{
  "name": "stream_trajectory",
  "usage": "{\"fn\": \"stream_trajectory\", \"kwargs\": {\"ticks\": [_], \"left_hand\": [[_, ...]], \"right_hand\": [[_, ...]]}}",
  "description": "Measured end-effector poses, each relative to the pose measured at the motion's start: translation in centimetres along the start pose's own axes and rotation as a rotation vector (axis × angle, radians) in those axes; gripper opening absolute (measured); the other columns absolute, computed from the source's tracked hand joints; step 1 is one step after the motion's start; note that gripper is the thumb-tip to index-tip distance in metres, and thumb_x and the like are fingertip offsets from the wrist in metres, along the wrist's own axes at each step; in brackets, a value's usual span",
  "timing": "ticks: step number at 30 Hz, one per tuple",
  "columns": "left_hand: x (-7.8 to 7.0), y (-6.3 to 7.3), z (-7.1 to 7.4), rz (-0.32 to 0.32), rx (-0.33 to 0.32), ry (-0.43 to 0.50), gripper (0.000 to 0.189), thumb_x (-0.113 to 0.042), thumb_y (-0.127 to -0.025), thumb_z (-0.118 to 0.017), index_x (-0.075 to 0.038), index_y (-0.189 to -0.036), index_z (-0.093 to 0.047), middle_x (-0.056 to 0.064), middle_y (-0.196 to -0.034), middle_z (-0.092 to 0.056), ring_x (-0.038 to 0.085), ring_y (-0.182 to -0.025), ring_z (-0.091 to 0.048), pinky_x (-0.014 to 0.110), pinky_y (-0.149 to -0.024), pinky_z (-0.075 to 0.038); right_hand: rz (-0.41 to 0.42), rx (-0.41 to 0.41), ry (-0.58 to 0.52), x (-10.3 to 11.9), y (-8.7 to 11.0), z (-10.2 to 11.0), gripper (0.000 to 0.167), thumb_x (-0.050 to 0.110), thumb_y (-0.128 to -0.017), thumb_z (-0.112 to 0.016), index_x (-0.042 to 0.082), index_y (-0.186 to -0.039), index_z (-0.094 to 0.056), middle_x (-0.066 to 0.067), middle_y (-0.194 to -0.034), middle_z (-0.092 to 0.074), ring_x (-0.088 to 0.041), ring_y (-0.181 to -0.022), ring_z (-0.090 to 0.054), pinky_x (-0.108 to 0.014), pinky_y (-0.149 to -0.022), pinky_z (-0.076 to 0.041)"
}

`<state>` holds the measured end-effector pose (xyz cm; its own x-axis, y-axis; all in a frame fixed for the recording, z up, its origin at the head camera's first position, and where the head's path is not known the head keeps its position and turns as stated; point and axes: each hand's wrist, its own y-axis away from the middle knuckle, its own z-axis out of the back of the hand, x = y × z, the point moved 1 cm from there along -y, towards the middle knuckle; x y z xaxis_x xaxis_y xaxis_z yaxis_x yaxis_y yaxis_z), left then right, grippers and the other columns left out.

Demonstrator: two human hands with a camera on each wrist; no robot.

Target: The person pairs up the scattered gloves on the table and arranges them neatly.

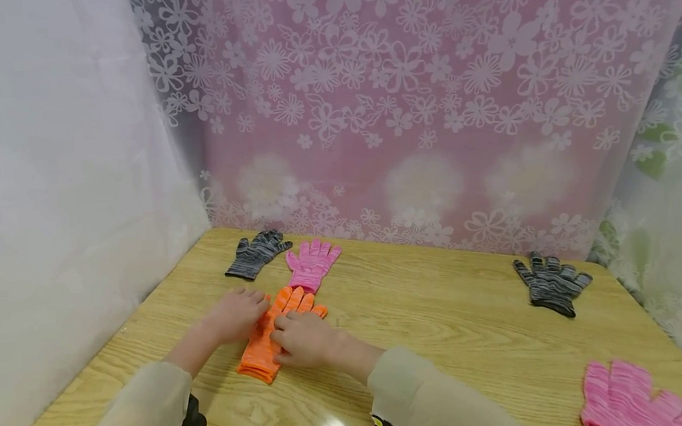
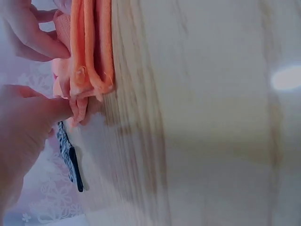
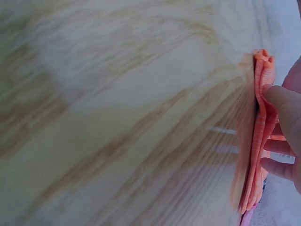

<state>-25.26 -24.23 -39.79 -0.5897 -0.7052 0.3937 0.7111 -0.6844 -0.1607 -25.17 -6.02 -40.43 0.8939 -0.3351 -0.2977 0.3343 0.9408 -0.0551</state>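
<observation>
An orange knit glove point(image 1: 263, 353) lies on the table, its cuff toward me and its fingers pointing away. My left hand point(image 1: 243, 315) is at its left edge; in the left wrist view the thumb and fingers of that hand point(image 2: 23, 136) pinch a narrow orange part. From the right side, my right hand point(image 1: 304, 339) grips the glove's edge, partly covering it. Seen from the right wrist, the thumb of this hand point(image 3: 287, 127) lies against the orange fabric point(image 3: 258, 155), with fingers curled beside it. Folded orange layers point(image 2: 94, 47) show at the cuff.
Just beyond the orange fingertips lies a pink glove point(image 1: 311, 265), with a grey-black glove point(image 1: 255, 254) to its left. Another grey-black glove point(image 1: 552, 283) is at the far right, and a second pink glove point(image 1: 630, 397) at the near right. Floral curtains point(image 1: 405, 105) hang behind the wooden table point(image 1: 441, 311).
</observation>
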Motion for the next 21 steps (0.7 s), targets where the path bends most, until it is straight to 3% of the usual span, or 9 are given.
{"fn": "stream_trajectory", "kwargs": {"ticks": [2,4,6,14,17,21], "left_hand": [[-0.1,0.2,0.0,-0.039,-0.071,-0.027,0.016,-0.017,-0.081,-0.069,-0.007,-0.091,-0.061,0.004,-0.082,-0.050,0.022,-0.075,-0.051,0.036,-0.069,-0.043],[-0.1,0.4,0.1,-0.059,-0.129,0.004,0.013,-0.017,-0.081,-0.070,-0.009,-0.085,-0.061,0.002,-0.079,-0.050,0.020,-0.072,-0.049,0.033,-0.065,-0.040],[-0.1,0.6,0.1,-0.074,-0.144,0.052,0.011,-0.019,-0.081,-0.070,-0.011,-0.083,-0.063,0.000,-0.078,-0.052,0.018,-0.071,-0.049,0.032,-0.064,-0.039],[-0.4,0.9,0.4,-0.071,0.042,0.155,0.012,-0.022,-0.086,-0.064,-0.013,-0.095,-0.065,0.000,-0.085,-0.058,0.018,-0.080,-0.055,0.036,-0.073,-0.045],[-0.4,1.1,0.4,-0.063,0.070,0.178,0.012,-0.021,-0.088,-0.062,-0.012,-0.096,-0.064,0.000,-0.085,-0.056,0.018,-0.077,-0.055,0.035,-0.070,-0.046],[-0.5,1.2,0.2,-0.075,0.055,0.178,0.010,-0.019,-0.087,-0.062,-0.012,-0.094,-0.062,-0.001,-0.082,-0.054,0.015,-0.072,-0.052,0.032,-0.065,-0.046]], "right_hand": [[0.008,0.007,0.011,0.0,0.0,-0.1,0.027,0.050,-0.091,-0.049,0.025,-0.091,-0.059,0.006,-0.094,-0.049,-0.009,-0.076,-0.045,-0.019,-0.054,-0.034],[0.008,0.018,-0.013,-0.2,0.2,0.0,0.028,0.050,-0.092,-0.048,0.024,-0.095,-0.058,0.005,-0.095,-0.048,-0.009,-0.076,-0.045,-0.020,-0.054,-0.033],[0.014,0.024,-0.034,-0.5,0.3,0.2,0.029,0.049,-0.092,-0.048,0.023,-0.100,-0.058,0.004,-0.097,-0.048,-0.010,-0.078,-0.045,-0.021,-0.056,-0.033],[0.099,0.025,0.023,-1.6,1.3,0.1,0.031,0.040,-0.094,-0.050,0.025,-0.120,-0.057,0.006,-0.114,-0.054,-0.011,-0.102,-0.050,-0.025,-0.078,-0.042],[0.102,0.014,-0.011,-1.8,1.3,-0.3,0.029,0.033,-0.094,-0.053,0.021,-0.119,-0.059,0.006,-0.114,-0.057,-0.011,-0.103,-0.053,-0.025,-0.085,-0.042],[0.088,-0.018,-0.012,-2.2,1.3,-0.7,0.015,0.023,-0.092,-0.057,0.018,-0.105,-0.063,0.005,-0.102,-0.059,-0.010,-0.093,-0.056,-0.023,-0.078,-0.044]]}}
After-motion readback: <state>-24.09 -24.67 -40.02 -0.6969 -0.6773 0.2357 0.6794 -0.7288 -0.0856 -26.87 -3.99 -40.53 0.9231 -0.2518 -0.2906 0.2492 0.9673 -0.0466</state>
